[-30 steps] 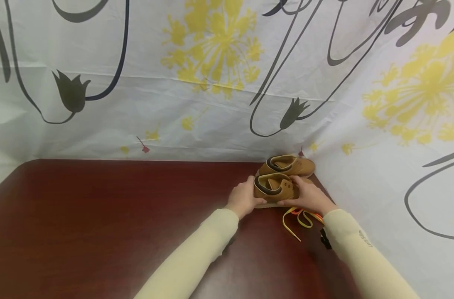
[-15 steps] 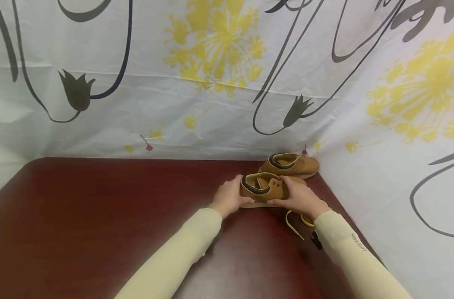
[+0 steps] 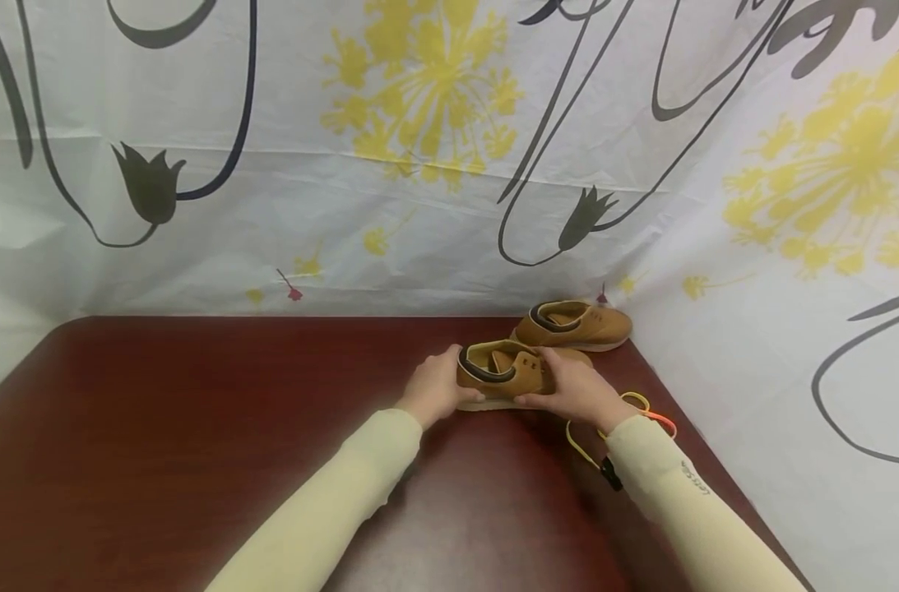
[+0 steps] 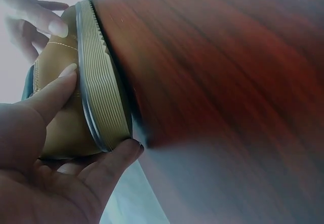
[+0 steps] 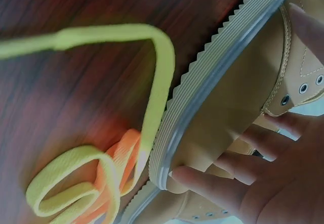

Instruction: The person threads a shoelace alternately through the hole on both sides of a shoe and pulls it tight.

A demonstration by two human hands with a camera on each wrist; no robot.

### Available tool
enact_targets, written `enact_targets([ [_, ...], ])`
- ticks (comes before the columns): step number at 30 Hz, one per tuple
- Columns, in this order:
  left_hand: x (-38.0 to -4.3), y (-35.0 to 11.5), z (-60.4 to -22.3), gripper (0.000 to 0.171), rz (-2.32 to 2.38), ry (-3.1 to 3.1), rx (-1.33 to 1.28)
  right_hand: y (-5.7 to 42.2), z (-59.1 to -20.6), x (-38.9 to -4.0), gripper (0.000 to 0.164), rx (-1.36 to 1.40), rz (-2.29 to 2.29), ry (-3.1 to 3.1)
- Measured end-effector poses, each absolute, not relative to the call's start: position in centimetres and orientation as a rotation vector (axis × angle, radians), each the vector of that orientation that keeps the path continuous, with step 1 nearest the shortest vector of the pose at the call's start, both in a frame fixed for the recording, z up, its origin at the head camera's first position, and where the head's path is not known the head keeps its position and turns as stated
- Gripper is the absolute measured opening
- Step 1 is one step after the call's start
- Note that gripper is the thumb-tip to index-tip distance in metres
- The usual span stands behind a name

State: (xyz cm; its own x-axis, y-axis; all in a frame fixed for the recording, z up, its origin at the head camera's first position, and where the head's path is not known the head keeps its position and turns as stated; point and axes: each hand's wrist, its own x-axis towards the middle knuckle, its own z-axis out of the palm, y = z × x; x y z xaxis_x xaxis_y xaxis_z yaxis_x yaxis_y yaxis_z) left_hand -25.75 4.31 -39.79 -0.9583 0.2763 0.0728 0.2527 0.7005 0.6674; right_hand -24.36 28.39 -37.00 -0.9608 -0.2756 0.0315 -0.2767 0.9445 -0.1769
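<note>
A tan shoe [image 3: 521,380] with a dark padded collar and a pale ridged sole is held between both hands, its toe pointing right. My left hand [image 3: 433,388] grips the heel end; in the left wrist view its thumb lies on the shoe's side and a finger reaches the sole [image 4: 104,77]. Farther forward, my right hand [image 3: 576,390] grips across the shoe, thumb on the near side and fingers over the toe part. The right wrist view shows bare metal eyelets [image 5: 303,88]. Behind it stands the matching tan shoe [image 3: 586,327], toe also to the right.
A flat yellow-and-orange shoelace [image 5: 161,77] lies loosely looped on the table by the right wrist. The dark red wooden table [image 3: 220,436] meets a white patterned cloth [image 3: 286,205] at the back and right. A small black object [image 3: 609,474] shows beside the right sleeve.
Both hands have moved left with the near shoe between them, away from the other shoe, which stays at the back right. More of the shoelace now shows right of the right wrist.
</note>
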Motion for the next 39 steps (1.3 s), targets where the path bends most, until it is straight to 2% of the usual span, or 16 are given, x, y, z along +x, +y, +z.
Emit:
enact_targets([
  [15,-25.3,-0.1,-39.1,0.079,1.141,2.828,0.355,24.7,-36.9,-24.5,0.090,0.515,0.240,-3.092],
  [24,-25.1,-3.0,-39.4,0.067,1.190,2.831,0.325,21.9,-37.3,-24.3,0.093,0.518,0.226,-3.097],
  [33,-24.8,-5.5,-39.7,0.073,1.159,2.844,0.284,19.5,-37.5,-24.2,0.092,0.533,0.234,-3.093],
  [39,-24.5,-7.7,-39.9,0.070,1.186,2.851,0.258,18.3,-37.6,-24.2,0.087,0.581,0.239,-3.057],
])
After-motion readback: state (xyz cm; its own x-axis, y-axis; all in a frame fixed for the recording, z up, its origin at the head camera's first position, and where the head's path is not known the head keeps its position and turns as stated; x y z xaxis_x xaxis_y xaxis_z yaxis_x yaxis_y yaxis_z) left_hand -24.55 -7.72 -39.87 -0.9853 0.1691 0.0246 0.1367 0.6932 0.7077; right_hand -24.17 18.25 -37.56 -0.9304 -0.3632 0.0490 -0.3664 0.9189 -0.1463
